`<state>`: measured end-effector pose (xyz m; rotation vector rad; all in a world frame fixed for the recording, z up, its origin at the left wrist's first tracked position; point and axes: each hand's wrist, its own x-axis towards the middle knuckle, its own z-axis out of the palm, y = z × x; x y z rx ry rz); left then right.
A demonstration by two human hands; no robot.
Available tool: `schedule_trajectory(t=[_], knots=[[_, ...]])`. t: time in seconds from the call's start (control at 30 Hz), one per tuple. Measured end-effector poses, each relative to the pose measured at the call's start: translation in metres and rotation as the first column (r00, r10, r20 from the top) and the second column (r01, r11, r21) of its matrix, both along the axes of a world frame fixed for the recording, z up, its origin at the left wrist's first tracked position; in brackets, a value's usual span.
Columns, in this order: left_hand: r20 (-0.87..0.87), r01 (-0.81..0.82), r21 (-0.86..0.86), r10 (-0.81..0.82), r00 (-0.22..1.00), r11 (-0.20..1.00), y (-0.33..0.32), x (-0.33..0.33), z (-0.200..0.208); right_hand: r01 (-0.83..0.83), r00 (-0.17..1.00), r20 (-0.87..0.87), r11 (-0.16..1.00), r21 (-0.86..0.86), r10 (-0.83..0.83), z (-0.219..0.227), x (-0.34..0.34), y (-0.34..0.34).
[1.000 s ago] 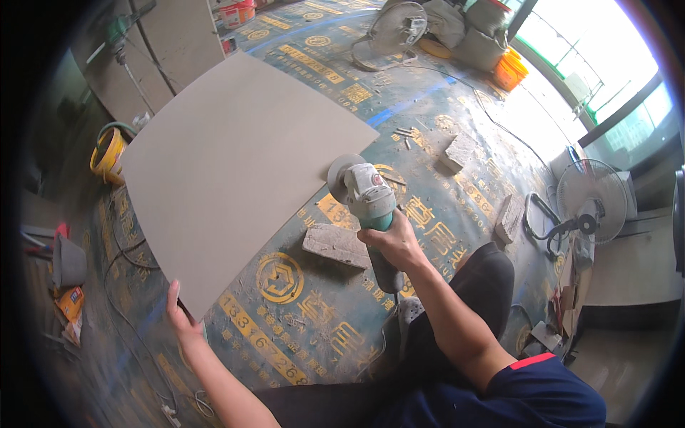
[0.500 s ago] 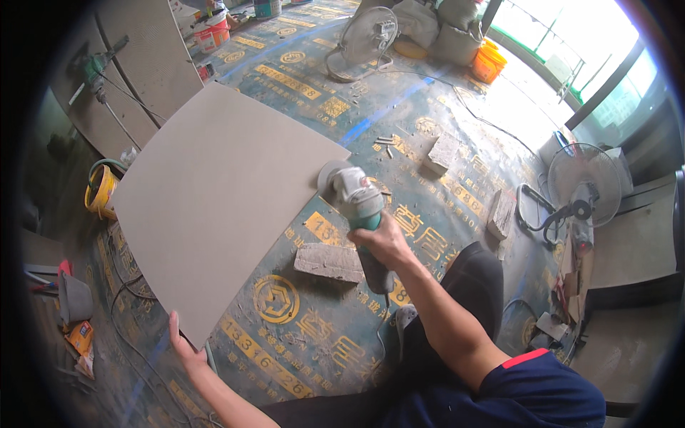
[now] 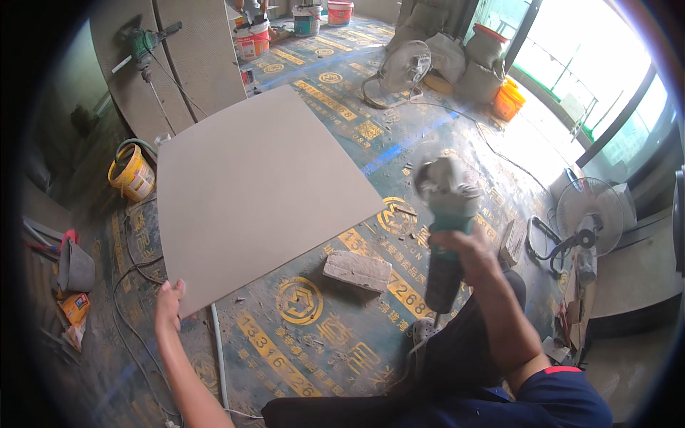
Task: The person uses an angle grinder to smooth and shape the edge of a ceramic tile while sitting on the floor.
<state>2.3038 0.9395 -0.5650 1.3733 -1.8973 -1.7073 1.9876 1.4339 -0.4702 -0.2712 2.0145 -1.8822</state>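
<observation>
Holding a grinder (image 3: 449, 214) in the right hand (image 3: 465, 246), a large gray panel (image 3: 264, 203) in the left hand (image 3: 169, 307)

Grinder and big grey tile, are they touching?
Apart: the head view plainly shows patterned floor covering between the grinder and the tile.
</observation>
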Motion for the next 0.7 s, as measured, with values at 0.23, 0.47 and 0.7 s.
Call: schedule_trajectory(t=[0.23,0.47,0.7], knots=[[0.055,0.133,-0.11,-0.127,0.99,0.985,-0.177,-0.003,-0.026,-0.037,0.998,0.044,0.967,-0.251,0.05,0.062,-0.042,0.02],[0.604,0.276,-0.508,0.108,0.79,0.816,-0.115,-0.068,0.016,-0.248,0.969,-0.046,0.962,-0.111,0.244,-0.018,-0.091,0.041],[-0.092,-0.111,-0.994,0.453,0.887,0.015,0.094,-0.099,0.01,-0.51,0.857,-0.041,0.856,0.085,0.514,-0.13,-0.1,0.038]])
